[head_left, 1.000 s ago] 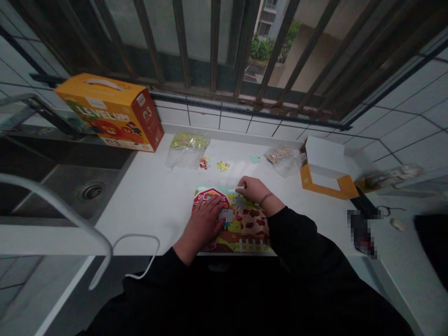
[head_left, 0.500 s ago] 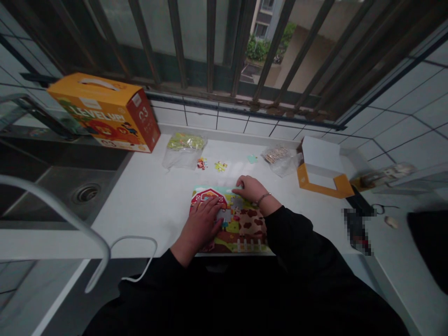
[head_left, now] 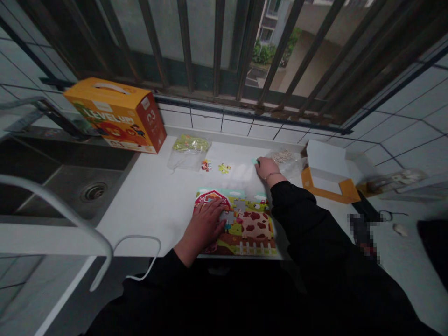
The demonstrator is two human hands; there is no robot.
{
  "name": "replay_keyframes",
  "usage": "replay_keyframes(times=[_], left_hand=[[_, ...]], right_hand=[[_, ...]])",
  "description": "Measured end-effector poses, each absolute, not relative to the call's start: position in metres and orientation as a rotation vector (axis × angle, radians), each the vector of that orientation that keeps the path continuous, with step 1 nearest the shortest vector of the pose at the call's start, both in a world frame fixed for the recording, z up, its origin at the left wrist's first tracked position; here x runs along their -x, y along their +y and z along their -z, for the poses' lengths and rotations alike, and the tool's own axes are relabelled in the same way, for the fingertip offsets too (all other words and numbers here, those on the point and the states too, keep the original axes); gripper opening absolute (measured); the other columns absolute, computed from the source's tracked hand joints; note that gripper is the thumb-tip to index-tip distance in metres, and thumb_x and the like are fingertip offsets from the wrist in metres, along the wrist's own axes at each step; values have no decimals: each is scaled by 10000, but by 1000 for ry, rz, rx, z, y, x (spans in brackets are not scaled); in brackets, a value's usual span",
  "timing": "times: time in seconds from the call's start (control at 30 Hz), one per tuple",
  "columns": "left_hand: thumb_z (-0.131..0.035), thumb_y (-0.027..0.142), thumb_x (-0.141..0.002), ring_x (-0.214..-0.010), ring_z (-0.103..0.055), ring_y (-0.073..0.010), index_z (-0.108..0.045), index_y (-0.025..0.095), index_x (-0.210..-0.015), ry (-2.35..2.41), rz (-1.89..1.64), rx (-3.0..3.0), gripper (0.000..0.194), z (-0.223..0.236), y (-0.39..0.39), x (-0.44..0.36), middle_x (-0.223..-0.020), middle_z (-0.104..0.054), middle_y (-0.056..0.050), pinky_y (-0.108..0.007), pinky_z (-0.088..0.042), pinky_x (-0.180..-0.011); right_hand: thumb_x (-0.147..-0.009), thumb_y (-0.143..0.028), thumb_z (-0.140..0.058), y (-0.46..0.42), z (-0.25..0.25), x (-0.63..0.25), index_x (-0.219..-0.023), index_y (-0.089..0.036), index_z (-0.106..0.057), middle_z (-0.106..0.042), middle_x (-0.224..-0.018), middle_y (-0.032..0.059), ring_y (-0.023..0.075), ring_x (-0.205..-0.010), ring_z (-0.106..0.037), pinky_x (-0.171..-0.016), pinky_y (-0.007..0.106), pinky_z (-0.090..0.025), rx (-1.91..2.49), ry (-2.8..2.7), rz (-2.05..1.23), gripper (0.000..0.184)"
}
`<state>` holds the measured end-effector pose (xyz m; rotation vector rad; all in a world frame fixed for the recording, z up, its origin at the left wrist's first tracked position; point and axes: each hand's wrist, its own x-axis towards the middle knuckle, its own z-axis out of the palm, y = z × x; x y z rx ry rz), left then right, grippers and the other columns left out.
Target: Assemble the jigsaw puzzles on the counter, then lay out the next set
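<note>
A farm jigsaw puzzle with a red barn and a spotted cow lies near the counter's front edge. Grey gaps show in its middle and upper part. My left hand rests flat on its left side, fingers spread over the barn. Farther back, my right hand has its fingers drawn together on a pale green puzzle piece, mostly hidden by the hand. Two loose pieces lie to the left: a yellow-green puzzle piece and a red-and-white puzzle piece.
Behind lie a clear bag of green items and a clear bag of small brownish pieces. An orange carton stands by the sink. At right is an open white-and-orange box. A white cable arm crosses the left side.
My right hand has moved from the puzzle's top edge back to the pale green piece. My left hand stays on the puzzle. The view has shifted slightly.
</note>
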<state>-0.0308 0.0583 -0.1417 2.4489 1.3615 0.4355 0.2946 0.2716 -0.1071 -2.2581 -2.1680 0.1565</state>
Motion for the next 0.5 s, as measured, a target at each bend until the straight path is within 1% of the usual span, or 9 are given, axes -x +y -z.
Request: replay_keyframes(times=[0.07, 0.13, 0.17, 0.23, 0.27, 0.3, 0.43, 0.5], left_hand=[[-642, 303, -1010, -1567, -486, -338, -617, 264, -1501, 1359, -456, -2452, 493, 143, 59, 31, -1699, -534, -80, -631, -322, -1325], [-642, 307, -1013, -1569, -482, -334, -618, 262, -1499, 1356, -477, -2457, 489, 144, 59, 31, -1695, -537, -84, -632, -311, -1330], [-644, 308, -1014, -1569, -481, -335, -621, 259, -1495, 1356, -485, -2459, 484, 145, 59, 31, -1693, -539, -86, -635, -307, -1330], [-648, 306, -1012, -1565, -484, -337, -624, 256, -1492, 1355, -496, -2463, 484, 145, 59, 31, -1691, -541, -88, -641, -303, -1329], [-650, 302, -1009, -1563, -485, -338, -625, 256, -1491, 1355, -501, -2464, 485, 145, 59, 31, -1691, -541, -89, -643, -302, -1329], [-651, 298, -1007, -1561, -486, -339, -626, 256, -1490, 1354, -506, -2466, 486, 144, 59, 31, -1692, -540, -88, -642, -301, -1330], [-657, 304, -1004, -1556, -491, -336, -626, 253, -1489, 1353, -509, -2467, 489, 144, 59, 31, -1690, -542, -91, -639, -294, -1337], [-658, 304, -1001, -1557, -493, -336, -626, 254, -1491, 1351, -509, -2467, 494, 144, 59, 31, -1686, -545, -96, -643, -284, -1342]], right_hand=[[-1030, -299, -661, 275, 105, -301, -1221, -151, -796, -785, -1275, 204, 311, -1189, -718, -1052, 374, -516, 2261, -2207, -186, 276], [-982, -332, -749, 277, 103, -307, -1206, -170, -804, -805, -1229, 169, 293, -1160, -733, -1030, 353, -527, 2261, -2234, -220, 282], [-954, -355, -794, 277, 102, -308, -1248, -174, -791, -810, -1216, 157, 288, -1150, -737, -1022, 349, -533, 2260, -2242, -235, 345], [-906, -407, -864, 275, 103, -310, -1368, -173, -739, -813, -1209, 147, 287, -1151, -739, -1022, 352, -538, 2256, -2248, -259, 533], [-894, -428, -880, 273, 104, -310, -1410, -173, -716, -813, -1211, 146, 288, -1157, -738, -1028, 355, -537, 2254, -2249, -269, 599], [-893, -439, -882, 270, 104, -309, -1424, -176, -709, -813, -1209, 145, 287, -1162, -736, -1036, 355, -536, 2252, -2250, -280, 618], [-948, -431, -826, 258, 108, -305, -1345, -172, -758, -801, -1253, 153, 275, -1188, -726, -1061, 340, -519, 2255, -2233, -295, 479], [-961, -455, -810, 252, 108, -303, -1307, -145, -772, -788, -1283, 177, 281, -1200, -719, -1048, 335, -519, 2277, -2199, -292, 466]])
